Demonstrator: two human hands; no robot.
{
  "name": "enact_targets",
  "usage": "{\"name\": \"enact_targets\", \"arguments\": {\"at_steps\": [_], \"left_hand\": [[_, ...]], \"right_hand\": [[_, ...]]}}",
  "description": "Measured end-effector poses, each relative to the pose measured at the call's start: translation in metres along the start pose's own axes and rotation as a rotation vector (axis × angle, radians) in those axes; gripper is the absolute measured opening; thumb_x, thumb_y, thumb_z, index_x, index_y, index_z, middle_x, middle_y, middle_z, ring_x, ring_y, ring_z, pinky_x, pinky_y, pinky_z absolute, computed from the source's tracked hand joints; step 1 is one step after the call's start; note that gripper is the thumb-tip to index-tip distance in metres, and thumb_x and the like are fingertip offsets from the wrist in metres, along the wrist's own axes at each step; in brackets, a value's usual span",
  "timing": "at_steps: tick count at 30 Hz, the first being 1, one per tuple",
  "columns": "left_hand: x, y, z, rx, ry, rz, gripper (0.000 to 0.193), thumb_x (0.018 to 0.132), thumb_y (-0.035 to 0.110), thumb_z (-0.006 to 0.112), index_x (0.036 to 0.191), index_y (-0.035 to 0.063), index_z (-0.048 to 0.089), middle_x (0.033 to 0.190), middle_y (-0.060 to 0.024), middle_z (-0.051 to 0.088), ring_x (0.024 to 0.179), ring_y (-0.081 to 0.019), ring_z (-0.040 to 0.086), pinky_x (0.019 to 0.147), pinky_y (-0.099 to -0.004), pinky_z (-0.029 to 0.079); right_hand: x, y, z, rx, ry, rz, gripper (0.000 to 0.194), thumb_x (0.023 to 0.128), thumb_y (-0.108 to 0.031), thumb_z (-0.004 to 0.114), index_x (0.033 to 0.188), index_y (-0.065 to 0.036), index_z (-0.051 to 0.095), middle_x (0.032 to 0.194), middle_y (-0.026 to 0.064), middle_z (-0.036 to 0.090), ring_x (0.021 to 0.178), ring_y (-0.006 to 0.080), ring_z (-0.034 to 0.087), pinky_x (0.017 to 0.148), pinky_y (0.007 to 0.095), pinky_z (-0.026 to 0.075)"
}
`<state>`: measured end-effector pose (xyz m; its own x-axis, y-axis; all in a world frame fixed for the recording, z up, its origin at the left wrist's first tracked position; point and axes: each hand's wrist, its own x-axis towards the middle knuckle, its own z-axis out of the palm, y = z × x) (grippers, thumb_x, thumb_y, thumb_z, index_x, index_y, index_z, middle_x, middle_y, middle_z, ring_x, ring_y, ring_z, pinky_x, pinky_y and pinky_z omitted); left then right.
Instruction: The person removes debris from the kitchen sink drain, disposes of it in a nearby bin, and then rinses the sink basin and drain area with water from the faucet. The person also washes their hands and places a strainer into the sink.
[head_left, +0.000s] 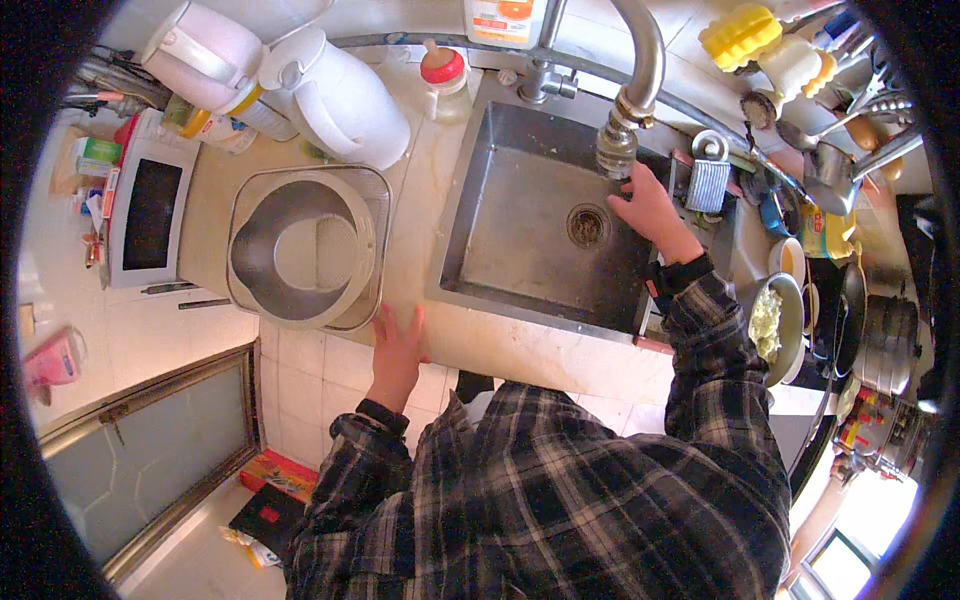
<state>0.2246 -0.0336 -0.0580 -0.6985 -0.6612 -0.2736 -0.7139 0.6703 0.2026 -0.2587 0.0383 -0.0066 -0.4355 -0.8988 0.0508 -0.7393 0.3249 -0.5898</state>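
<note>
My right hand (654, 210) reaches over the right side of a stainless steel sink (517, 202), its fingertips at the lower end of the faucet nozzle (616, 152). Whether the fingers grip the nozzle is hard to tell. My left hand (397, 352) rests with fingers spread on the front edge of the countertop (465, 330), beside the corner of a wire-rimmed basket (385, 255). Inside that basket sits a round metal basin (251, 266) with a pale rim. The drain (587, 226) lies in the sink floor, left of my right hand.
A white jug (352, 105) and a baby bottle (448, 86) with a red collar stand behind the basket. Right of the sink are a bowl of chopped greens (790, 330), a black pan (851, 319) and hanging utensils. A microwave (154, 210) is at the left.
</note>
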Motion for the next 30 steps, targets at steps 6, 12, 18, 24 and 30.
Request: {"name": "enact_targets", "arguments": {"at_steps": [6,12,18,24,30], "left_hand": [[0.004,0.003,-0.010,-0.090,0.020,0.014,0.099,0.062,0.014,0.083,0.147,0.0210,0.034,0.147,-0.0354,0.023,0.137,-0.0550,0.018,0.111,-0.0561,0.026],[0.003,0.000,-0.003,-0.118,0.024,-0.019,0.096,0.061,0.010,0.082,0.145,0.0238,0.038,0.149,-0.0333,0.019,0.137,-0.0542,0.019,0.109,-0.0543,0.032],[0.003,0.003,-0.003,-0.105,0.033,-0.057,0.092,0.063,0.010,0.081,0.144,0.0239,0.040,0.149,-0.0346,0.019,0.135,-0.0574,0.020,0.109,-0.0541,0.032],[0.004,0.006,-0.008,-0.081,0.084,-0.030,0.092,0.063,0.009,0.080,0.144,0.0234,0.039,0.147,-0.0354,0.023,0.131,-0.0606,0.025,0.107,-0.0537,0.035],[0.003,0.009,-0.012,-0.100,0.062,-0.059,0.090,0.063,0.007,0.080,0.143,0.0226,0.040,0.146,-0.0356,0.025,0.129,-0.0586,0.029,0.106,-0.0528,0.037]], "right_hand": [[0.005,-0.068,-0.036,0.269,0.103,-0.110,0.071,0.069,-0.005,0.073,0.134,-0.001,0.042,0.127,0.0190,0.047,0.115,0.0348,0.050,0.101,0.0375,0.042],[0.019,-0.120,-0.074,-0.025,0.192,-0.417,0.067,0.070,-0.021,0.080,0.127,-0.004,0.050,0.120,0.0186,0.055,0.114,0.0346,0.051,0.097,0.0407,0.043],[0.022,-0.130,-0.078,0.127,0.097,-0.148,0.054,0.074,-0.015,0.080,0.122,-0.007,0.059,0.108,0.0103,0.064,0.095,0.0214,0.063,0.080,0.0329,0.050],[0.020,-0.108,-0.058,0.106,0.220,-0.259,0.062,0.074,-0.019,0.081,0.130,-0.012,0.056,0.122,0.0104,0.060,0.117,0.0231,0.055,0.099,0.0365,0.043],[0.047,-0.052,-0.072,0.596,-0.281,-0.003,0.076,0.084,-0.032,0.073,0.144,-0.006,0.035,0.140,0.0104,0.047,0.128,0.0236,0.045,0.108,0.0369,0.035]]}}
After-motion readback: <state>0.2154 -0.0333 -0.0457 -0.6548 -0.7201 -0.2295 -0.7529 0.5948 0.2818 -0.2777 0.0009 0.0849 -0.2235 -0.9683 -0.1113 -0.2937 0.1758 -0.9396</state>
